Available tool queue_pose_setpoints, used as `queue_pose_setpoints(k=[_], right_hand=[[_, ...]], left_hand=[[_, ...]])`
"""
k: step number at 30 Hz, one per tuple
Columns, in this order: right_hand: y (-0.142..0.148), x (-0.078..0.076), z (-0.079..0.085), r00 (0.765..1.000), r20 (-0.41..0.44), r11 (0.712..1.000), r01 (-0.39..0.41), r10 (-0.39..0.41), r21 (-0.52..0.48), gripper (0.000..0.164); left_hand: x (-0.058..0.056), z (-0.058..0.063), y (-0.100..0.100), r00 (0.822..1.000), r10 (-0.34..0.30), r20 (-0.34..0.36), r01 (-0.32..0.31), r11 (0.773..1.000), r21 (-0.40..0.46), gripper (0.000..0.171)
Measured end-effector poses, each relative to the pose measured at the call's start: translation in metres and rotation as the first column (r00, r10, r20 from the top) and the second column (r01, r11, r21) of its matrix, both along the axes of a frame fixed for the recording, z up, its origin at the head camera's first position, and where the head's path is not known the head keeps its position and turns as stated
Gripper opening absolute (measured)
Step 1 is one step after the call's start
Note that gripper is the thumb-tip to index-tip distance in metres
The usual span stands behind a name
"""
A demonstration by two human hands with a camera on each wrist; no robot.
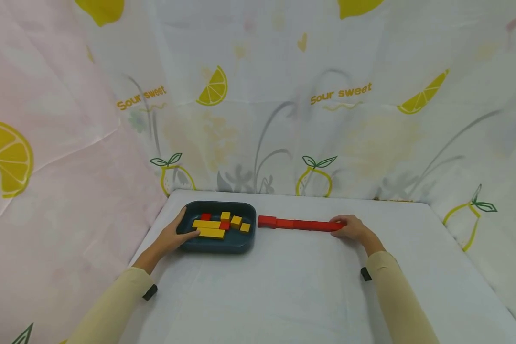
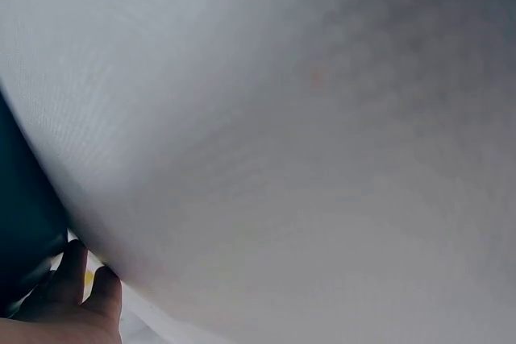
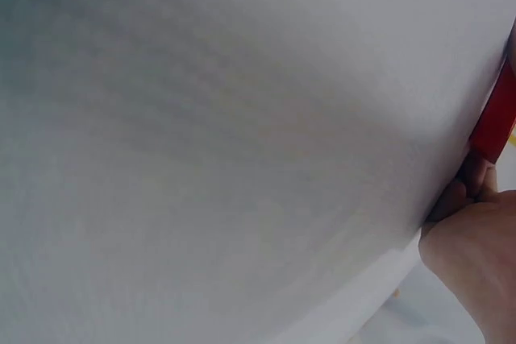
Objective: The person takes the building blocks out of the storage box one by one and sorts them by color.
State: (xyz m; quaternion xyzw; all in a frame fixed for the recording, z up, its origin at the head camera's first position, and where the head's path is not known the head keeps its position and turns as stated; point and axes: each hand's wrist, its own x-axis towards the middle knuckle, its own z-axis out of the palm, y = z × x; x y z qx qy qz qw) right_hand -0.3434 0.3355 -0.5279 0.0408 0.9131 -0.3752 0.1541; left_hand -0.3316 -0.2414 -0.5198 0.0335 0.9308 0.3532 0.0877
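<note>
My left hand (image 1: 168, 239) grips the left side of a dark blue tray (image 1: 217, 247), thumb over the rim and fingers along the outer wall. Inside the tray lie two long yellow blocks (image 1: 210, 233), smaller yellow cubes (image 1: 236, 221) and red blocks (image 1: 205, 217). To the tray's right, red blocks (image 1: 284, 223) stand end to end in a row on the table. At the row's right end my right hand (image 1: 351, 228) holds a long red block (image 1: 316, 225) between thumb and fingers. The right wrist view shows one end of this red block (image 3: 496, 122) at the fingertips.
A white cloth covers the table (image 1: 258, 291). Behind it hangs a curtain (image 1: 258, 95) printed with lemons and lettering, and another pale sheet (image 1: 69, 143) rises along the left side. Dark wrist devices (image 1: 150, 292) sit under both sleeves.
</note>
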Motion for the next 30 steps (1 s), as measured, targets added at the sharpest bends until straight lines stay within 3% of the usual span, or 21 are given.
queue_pose_setpoints(k=[12, 22, 30], right_hand=[[-0.0015, -0.0035, 0.001, 1.0, 0.009, 0.999, -0.012, 0.011, 0.041, 0.047], [0.0015, -0.0036, 0.0005, 1.0, 0.012, 0.998, -0.014, 0.013, 0.068, 0.044], [-0.0024, -0.0066, 0.0047, 1.0, 0.0, 0.996, -0.026, 0.026, 0.08, 0.044]], left_hand=[[0.0002, -0.0033, -0.0032, 1.0, 0.0, -0.012, 0.0, 1.0, 0.014, 0.111], [0.0023, -0.0051, 0.0023, 1.0, 0.009, 0.029, -0.009, 1.0, -0.007, 0.113], [0.0001, 0.0011, 0.0005, 1.0, 0.004, 0.018, -0.004, 1.0, -0.013, 0.11]])
